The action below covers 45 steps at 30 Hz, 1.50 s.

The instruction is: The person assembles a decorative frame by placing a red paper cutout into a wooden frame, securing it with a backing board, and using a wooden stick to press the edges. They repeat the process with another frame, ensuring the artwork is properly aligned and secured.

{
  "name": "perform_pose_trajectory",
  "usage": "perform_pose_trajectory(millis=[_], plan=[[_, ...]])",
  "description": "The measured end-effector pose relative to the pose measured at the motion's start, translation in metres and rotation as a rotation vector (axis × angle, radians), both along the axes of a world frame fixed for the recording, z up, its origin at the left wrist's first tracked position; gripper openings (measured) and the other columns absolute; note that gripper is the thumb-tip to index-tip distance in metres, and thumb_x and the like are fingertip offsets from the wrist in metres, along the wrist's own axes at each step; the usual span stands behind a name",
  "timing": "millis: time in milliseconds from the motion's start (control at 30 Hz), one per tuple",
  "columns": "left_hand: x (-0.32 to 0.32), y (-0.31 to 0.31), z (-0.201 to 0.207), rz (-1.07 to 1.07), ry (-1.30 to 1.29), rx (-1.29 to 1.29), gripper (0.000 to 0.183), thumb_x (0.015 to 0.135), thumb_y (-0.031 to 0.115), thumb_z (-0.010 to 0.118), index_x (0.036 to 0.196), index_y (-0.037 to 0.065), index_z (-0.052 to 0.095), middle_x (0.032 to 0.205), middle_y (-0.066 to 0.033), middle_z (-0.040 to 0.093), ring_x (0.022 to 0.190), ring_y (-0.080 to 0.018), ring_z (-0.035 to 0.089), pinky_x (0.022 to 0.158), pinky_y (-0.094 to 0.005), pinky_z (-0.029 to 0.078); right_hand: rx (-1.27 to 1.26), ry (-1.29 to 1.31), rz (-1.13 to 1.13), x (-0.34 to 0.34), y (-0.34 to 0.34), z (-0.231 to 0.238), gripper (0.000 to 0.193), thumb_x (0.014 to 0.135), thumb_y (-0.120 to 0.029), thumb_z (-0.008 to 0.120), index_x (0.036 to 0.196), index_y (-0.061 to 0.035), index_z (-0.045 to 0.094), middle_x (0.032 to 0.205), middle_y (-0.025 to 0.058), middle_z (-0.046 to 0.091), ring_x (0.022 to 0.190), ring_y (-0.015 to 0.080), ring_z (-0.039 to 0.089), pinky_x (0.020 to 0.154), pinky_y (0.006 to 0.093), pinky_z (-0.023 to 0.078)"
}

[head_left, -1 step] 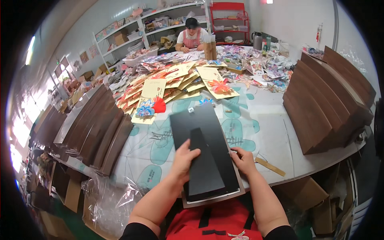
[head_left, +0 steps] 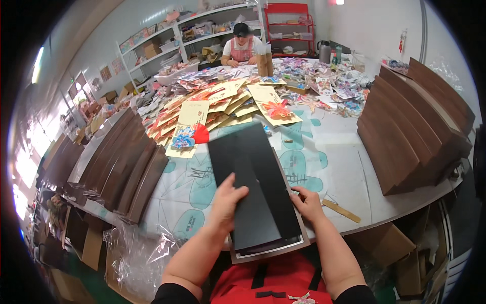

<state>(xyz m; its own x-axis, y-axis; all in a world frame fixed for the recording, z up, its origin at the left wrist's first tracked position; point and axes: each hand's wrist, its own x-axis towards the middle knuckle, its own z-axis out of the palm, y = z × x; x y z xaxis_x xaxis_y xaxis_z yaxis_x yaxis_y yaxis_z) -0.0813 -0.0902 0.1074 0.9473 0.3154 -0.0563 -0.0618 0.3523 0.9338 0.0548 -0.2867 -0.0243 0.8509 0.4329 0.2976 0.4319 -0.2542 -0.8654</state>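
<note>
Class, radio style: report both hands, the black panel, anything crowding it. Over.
Left hand on black panel, left edge; right hand on brown frame, right edge. Black panel askew over frame. Brown stacks either side, not touching panel.

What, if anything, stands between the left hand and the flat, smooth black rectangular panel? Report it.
Nothing visible: the left hand touches the flat, smooth black rectangular panel near its left edge. The right hand is at the right edge of the grey rectangular frame.
</note>
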Motion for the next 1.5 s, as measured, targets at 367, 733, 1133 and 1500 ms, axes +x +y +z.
perform_pose_trajectory(millis=[367,733,1133,1500], plan=[[-0.089,0.176,0.038,-0.082,0.09,0.094,0.071,0.08,0.012,0.069,0.141,0.0,0.035,0.113,-0.0111,0.063,0.086,-0.0127,0.067,0.072,-0.023,0.056,-0.184,0.052,0.074,-0.006,0.0,0.02,0.046,0.079,-0.034,0.06,0.118,-0.0085,0.062,0.067,0.0168,0.063,0.065,0.0352,0.062,0.062,0.0423,0.048],[-0.058,0.242,-0.047,-0.001,0.711,1.081,0.056,0.083,0.018,0.068,0.131,-0.002,0.046,0.114,-0.0183,0.062,0.108,-0.0266,0.059,0.089,-0.0382,0.049,-0.077,0.12,-0.036,0.021,-0.025,0.017,0.037,0.08,-0.021,0.063,0.112,-0.0022,0.064,0.055,0.0097,0.056,0.05,0.0137,0.053,0.051,0.0297,0.041],[0.158,0.054,-0.076,-0.437,0.121,1.665,0.057,0.081,-0.001,0.051,0.136,0.015,0.046,0.118,-0.0172,0.05,0.106,-0.0351,0.055,0.091,-0.0389,0.047,0.092,0.08,-0.066,0.027,-0.024,0.004,0.026,0.086,-0.016,0.061,0.104,0.0022,0.065,0.058,0.0091,0.058,0.052,0.0112,0.054,0.05,0.0267,0.043],[0.19,0.043,-0.097,-0.418,0.133,1.705,0.052,0.075,-0.004,0.054,0.122,0.016,0.062,0.108,-0.0166,0.056,0.098,-0.0327,0.058,0.084,-0.0374,0.049,-0.005,0.048,-0.074,0.025,-0.024,0.012,0.026,0.082,-0.019,0.062,0.098,0.001,0.066,0.058,0.0129,0.06,0.05,0.0227,0.059,0.05,0.032,0.044]])
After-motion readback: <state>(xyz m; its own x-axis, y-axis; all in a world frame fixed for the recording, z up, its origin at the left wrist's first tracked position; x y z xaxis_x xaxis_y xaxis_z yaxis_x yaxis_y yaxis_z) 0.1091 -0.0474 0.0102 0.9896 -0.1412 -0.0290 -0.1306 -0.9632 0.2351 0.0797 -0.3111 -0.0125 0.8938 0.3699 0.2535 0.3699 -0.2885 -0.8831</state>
